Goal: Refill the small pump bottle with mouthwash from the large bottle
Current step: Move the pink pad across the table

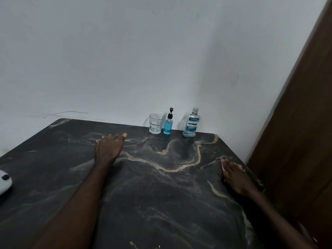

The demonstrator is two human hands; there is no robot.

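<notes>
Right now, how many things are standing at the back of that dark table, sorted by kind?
Bottles: 2, the small pump bottle of blue liquid and the large Listerine mouthwash bottle, nearly empty
Drinking glasses: 1, the clear glass, which looks empty
Total: 3, in a row along the far edge of the marble-patterned table

The large bottle (191, 123) label reads "LISTERINE COOL MINT"
</notes>
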